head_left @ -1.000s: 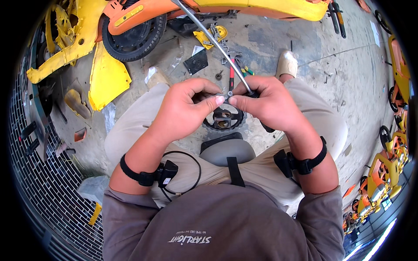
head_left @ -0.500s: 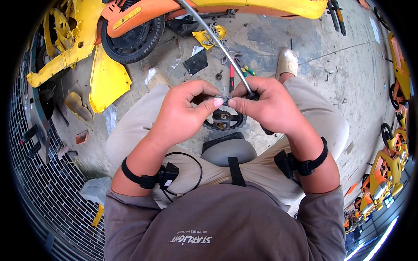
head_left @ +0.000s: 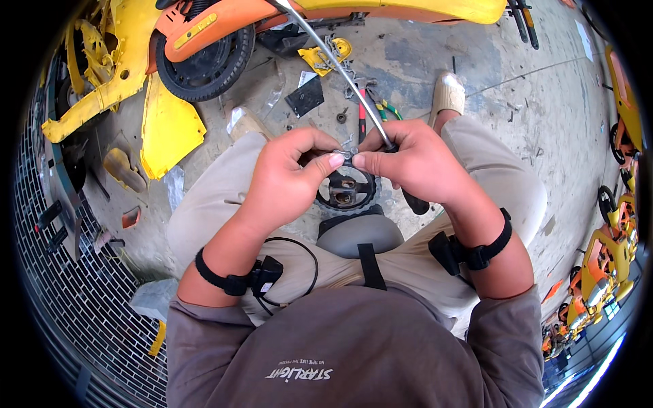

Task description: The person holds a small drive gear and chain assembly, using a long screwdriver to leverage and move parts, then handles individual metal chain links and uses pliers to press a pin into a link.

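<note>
Between my knees, the fingertips of both hands meet at a small grey metal piece (head_left: 347,156), whose rounded ends look like a chain link. My left hand (head_left: 282,173) pinches one end between thumb and forefinger. At the other end, my right hand (head_left: 418,163) has its thumb and finger on the piece and also grips a long screwdriver (head_left: 340,70). The steel shaft points up and left, away from me; part of the black handle (head_left: 415,202) shows below my palm. Directly beneath is a black toothed ring (head_left: 373,192) with a metal part at its centre, partly covered by my hands.
On the floor ahead lie a red-handled hammer (head_left: 362,121), green-handled pliers (head_left: 391,109), a black plate (head_left: 305,97) and a yellow cover (head_left: 344,47). A yellow-orange vehicle body with a wheel (head_left: 207,64) stands at far left. A grey rounded seat (head_left: 360,236) sits between my thighs.
The small metal piece has tilted, so more of its face shows between my fingertips. My hands have shifted only slightly. More of the hammer and pliers is visible.
</note>
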Action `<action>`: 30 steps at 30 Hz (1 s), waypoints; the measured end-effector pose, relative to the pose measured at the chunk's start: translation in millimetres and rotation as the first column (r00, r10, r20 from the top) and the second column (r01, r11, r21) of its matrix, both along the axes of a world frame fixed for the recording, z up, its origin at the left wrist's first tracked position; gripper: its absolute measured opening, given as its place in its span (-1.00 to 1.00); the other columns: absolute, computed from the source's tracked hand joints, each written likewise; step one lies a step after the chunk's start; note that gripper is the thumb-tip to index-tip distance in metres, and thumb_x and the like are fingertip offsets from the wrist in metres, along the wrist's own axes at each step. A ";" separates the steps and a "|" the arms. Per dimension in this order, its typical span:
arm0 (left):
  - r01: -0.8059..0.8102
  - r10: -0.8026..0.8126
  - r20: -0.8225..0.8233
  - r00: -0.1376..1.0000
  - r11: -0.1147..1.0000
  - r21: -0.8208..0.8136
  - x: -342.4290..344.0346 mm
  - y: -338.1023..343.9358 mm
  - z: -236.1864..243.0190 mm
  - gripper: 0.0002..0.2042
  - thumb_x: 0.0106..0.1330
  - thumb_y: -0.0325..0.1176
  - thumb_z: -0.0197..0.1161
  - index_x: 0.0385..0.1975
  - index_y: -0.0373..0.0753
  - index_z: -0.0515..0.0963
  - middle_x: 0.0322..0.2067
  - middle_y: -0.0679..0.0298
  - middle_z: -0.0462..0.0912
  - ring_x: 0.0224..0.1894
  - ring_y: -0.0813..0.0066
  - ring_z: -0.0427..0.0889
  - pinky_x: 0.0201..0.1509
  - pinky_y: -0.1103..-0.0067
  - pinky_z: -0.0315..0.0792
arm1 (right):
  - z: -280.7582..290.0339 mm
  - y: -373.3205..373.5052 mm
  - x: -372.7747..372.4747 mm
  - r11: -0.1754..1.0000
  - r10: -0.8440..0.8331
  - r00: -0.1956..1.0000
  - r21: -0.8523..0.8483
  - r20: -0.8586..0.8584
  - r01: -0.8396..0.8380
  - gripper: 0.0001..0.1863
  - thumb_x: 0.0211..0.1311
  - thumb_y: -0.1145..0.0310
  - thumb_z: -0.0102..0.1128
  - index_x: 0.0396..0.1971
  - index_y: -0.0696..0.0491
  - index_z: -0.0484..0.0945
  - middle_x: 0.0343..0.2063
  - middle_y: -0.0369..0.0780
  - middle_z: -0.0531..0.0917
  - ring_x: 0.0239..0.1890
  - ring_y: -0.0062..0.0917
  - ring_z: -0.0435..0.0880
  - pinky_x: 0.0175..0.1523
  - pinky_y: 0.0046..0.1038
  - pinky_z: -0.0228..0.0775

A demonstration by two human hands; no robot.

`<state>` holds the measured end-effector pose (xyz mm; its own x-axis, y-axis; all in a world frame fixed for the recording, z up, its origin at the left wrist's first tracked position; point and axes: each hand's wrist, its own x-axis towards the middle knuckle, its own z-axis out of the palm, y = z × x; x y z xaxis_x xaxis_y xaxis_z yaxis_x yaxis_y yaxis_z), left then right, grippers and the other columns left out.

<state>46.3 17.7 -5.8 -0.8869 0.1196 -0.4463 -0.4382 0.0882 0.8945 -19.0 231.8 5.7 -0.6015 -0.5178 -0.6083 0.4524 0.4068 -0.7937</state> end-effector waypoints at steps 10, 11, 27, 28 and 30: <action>-0.036 0.023 0.177 0.984 0.997 0.069 -3.2 -1.3 5.6 -0.91 0.35 -0.51 0.31 -0.25 -0.39 0.59 -0.39 0.31 0.66 -0.35 0.64 0.57 -0.25 0.64 0.46 | -27.3 1.8 14.2 0.987 -0.064 0.875 -0.160 -0.480 -0.016 -0.85 0.22 0.37 0.43 -0.32 0.11 0.68 -0.51 -0.37 0.60 -0.54 -0.71 0.47 -0.44 -0.58 0.35; -0.039 0.030 0.168 0.985 0.998 0.050 -2.1 -0.1 5.7 -0.91 0.36 -0.51 0.31 -0.25 -0.39 0.59 -0.39 0.30 0.66 -0.35 0.64 0.57 -0.24 0.63 0.46 | -21.4 0.7 12.4 0.994 -0.039 0.950 -0.107 -0.310 0.006 -0.85 0.22 0.39 0.43 -0.31 0.13 0.67 -0.49 -0.36 0.61 -0.52 -0.70 0.47 -0.40 -0.57 0.35; 0.025 -0.038 -0.115 0.993 0.993 -0.114 3.4 -1.0 4.3 -0.94 0.32 -0.56 0.31 -0.29 -0.38 0.59 -0.39 0.24 0.64 -0.32 0.54 0.60 -0.22 0.57 0.48 | 5.3 -3.5 4.0 0.998 -0.070 0.997 -0.003 0.025 0.071 -0.82 0.21 0.39 0.44 -0.31 0.18 0.67 -0.44 -0.33 0.59 -0.42 -0.66 0.52 -0.32 -0.51 0.35; 0.053 -0.086 -0.193 0.977 0.984 -0.170 2.3 -2.5 3.5 -0.94 0.31 -0.56 0.31 -0.29 -0.39 0.59 -0.39 0.24 0.64 -0.32 0.53 0.60 -0.22 0.57 0.48 | 9.0 -4.3 1.2 0.997 -0.065 0.988 0.044 0.141 0.060 -0.82 0.21 0.39 0.44 -0.31 0.18 0.67 -0.44 -0.33 0.59 -0.41 -0.66 0.53 -0.31 -0.51 0.36; 0.061 -0.103 -0.229 0.968 0.981 -0.182 1.3 -2.5 2.4 -0.94 0.31 -0.57 0.31 -0.29 -0.39 0.59 -0.39 0.23 0.64 -0.32 0.52 0.60 -0.22 0.57 0.48 | -5.3 -2.6 8.5 0.995 -0.097 0.994 -0.045 -0.048 0.094 -0.80 0.21 0.34 0.46 -0.32 0.17 0.68 -0.52 -0.34 0.58 -0.48 -0.67 0.53 -0.35 -0.53 0.35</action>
